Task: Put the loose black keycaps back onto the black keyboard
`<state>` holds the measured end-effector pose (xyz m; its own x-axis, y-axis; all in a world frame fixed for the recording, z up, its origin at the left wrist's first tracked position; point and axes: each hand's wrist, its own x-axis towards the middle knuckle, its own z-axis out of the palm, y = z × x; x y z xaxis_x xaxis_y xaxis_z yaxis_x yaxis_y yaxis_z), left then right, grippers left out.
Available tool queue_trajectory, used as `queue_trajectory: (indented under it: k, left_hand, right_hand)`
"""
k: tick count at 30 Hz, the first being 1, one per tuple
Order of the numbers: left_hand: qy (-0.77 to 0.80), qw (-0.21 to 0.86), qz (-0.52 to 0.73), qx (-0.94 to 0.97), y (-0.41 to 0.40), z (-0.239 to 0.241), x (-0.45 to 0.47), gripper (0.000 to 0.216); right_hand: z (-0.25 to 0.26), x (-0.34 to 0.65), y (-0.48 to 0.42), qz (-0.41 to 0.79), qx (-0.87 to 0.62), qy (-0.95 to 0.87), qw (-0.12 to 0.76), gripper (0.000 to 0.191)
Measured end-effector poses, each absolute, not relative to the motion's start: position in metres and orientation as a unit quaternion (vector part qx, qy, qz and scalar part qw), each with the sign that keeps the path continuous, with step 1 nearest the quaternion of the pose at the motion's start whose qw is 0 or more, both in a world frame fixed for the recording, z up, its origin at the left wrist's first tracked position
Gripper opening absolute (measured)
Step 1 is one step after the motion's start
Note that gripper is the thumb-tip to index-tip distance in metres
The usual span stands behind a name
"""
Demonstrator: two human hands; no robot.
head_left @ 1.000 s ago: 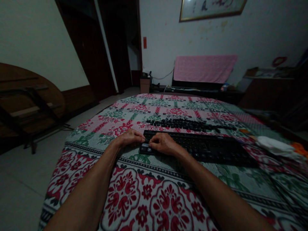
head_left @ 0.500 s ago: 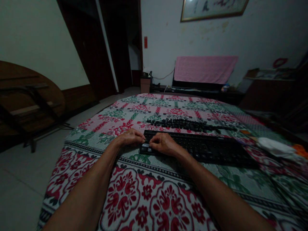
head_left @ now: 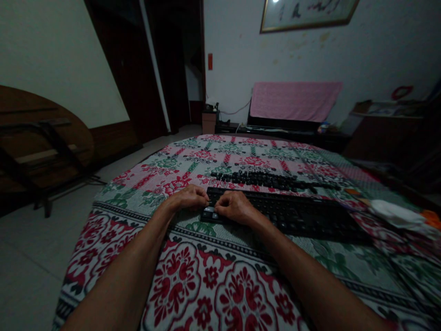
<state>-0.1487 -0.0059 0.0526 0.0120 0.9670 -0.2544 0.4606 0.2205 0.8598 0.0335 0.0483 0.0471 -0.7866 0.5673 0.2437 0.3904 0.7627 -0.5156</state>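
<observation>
A black keyboard point(head_left: 296, 214) lies on a table covered with a red, green and white flowered cloth point(head_left: 206, 276). My left hand point(head_left: 188, 197) rests at the keyboard's left end, fingers curled and pinched together at its edge. My right hand point(head_left: 234, 206) lies on the keyboard's left keys, fingers bent down onto them. What the fingertips pinch is too small to make out. Beyond the keyboard, a row of loose black keycaps point(head_left: 268, 179) is spread on the cloth.
A white bundle point(head_left: 392, 208) and an orange thing point(head_left: 430, 218) lie at the table's right. A folded round wooden table point(head_left: 41, 138) leans at the left wall. A pink cloth point(head_left: 294, 100) covers a unit at the far wall, beside a dark doorway point(head_left: 172, 69).
Both hands stay at the keyboard's left end, with only slight finger shifts. The view has tilted a little.
</observation>
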Motion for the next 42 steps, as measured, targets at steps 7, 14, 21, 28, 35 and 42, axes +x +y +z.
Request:
queue_trajectory:
  k: [7, 14, 21, 28, 35, 42]
  left_hand:
    - [0.662, 0.402, 0.260, 0.576, -0.006, 0.059, -0.143, 0.018]
    - [0.653, 0.409, 0.256, 0.584, -0.007, 0.059, -0.142, 0.018]
    - [0.655, 0.447, 0.276, 0.543, -0.008, 0.061, -0.142, 0.020]
    - [0.652, 0.482, 0.305, 0.499, -0.002, 0.046, -0.151, 0.020]
    - [0.670, 0.458, 0.306, 0.498, 0.001, 0.041, -0.152, 0.015]
    - [0.678, 0.440, 0.294, 0.511, -0.002, 0.047, -0.145, 0.017]
  right_hand:
    - [0.043, 0.033, 0.050, 0.218, -0.250, -0.919, 0.212, 0.013]
    - [0.043, 0.033, 0.050, 0.218, -0.254, -0.919, 0.208, 0.014]
    - [0.044, 0.033, 0.050, 0.222, -0.258, -0.919, 0.197, 0.014]
    - [0.048, 0.032, 0.047, 0.221, -0.269, -0.918, 0.191, 0.013]
    - [0.050, 0.033, 0.046, 0.222, -0.275, -0.916, 0.188, 0.013]
    - [0.050, 0.032, 0.046, 0.218, -0.271, -0.918, 0.191, 0.013]
